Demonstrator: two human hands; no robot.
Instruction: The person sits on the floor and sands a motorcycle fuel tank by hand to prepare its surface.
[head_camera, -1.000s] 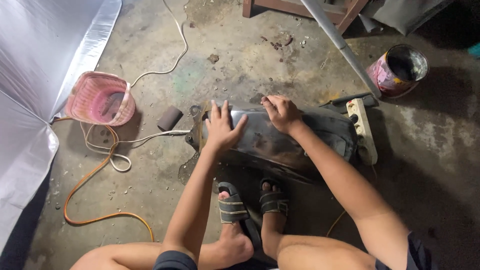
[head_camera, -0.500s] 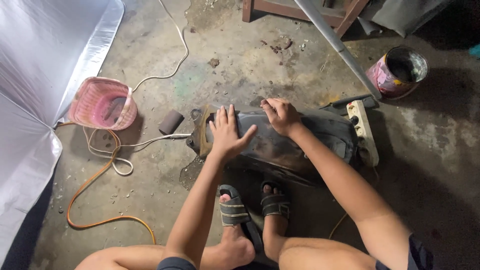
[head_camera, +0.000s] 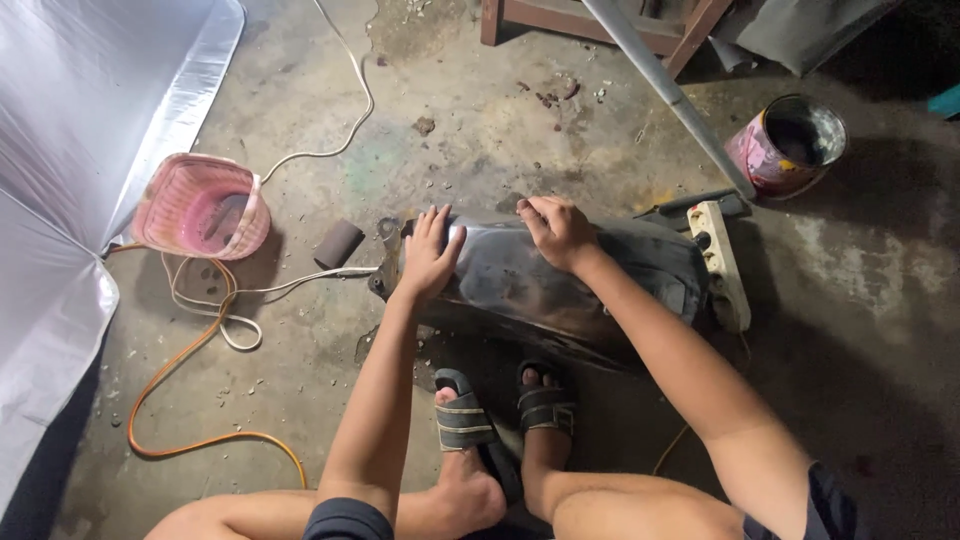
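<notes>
- Head camera is showing the left hand (head_camera: 430, 255) lying flat, fingers spread, on a dark shiny panel (head_camera: 560, 280).
- The right hand (head_camera: 558, 230) is pressing down on the panel's top, fingers curled, gripping nothing visible.
- The panel is lying on the concrete floor (head_camera: 480, 120) before sandalled feet (head_camera: 505, 410).

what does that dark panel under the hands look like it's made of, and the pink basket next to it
Dark panel: likely painted metal or hard plastic; its curved, glossy surface catches highlights, with dull, scuffed patches. Both hands rest on it.
Pink basket: looks like moulded plastic, with thin ribbed, slightly see-through walls, grimy and matte.
</notes>
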